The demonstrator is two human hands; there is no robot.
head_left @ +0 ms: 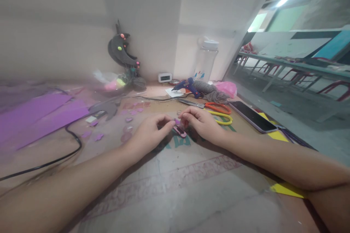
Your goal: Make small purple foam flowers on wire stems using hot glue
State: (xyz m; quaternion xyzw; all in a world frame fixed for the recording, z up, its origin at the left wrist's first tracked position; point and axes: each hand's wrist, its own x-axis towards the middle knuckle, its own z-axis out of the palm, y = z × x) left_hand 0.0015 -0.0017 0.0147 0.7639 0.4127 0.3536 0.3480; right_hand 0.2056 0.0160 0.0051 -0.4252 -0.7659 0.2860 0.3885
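My left hand (151, 131) and my right hand (201, 121) meet over the middle of the cardboard-covered table (175, 189). Together they pinch a small pink hair clip (179, 130) with a purple bit at its top. The left fingers are closed on the clip's left end. The right fingers are curled and pinch its upper end. Both forearms rest on the table.
Orange and yellow scissors (218, 111) and a phone (253, 116) lie to the right. A blue glue gun (187, 86), grey yarn (209, 91), a clear bottle (205, 62) and a small clock (164, 77) stand at the back. Purple foam sheets (41, 114) and a black cable (73, 138) lie left.
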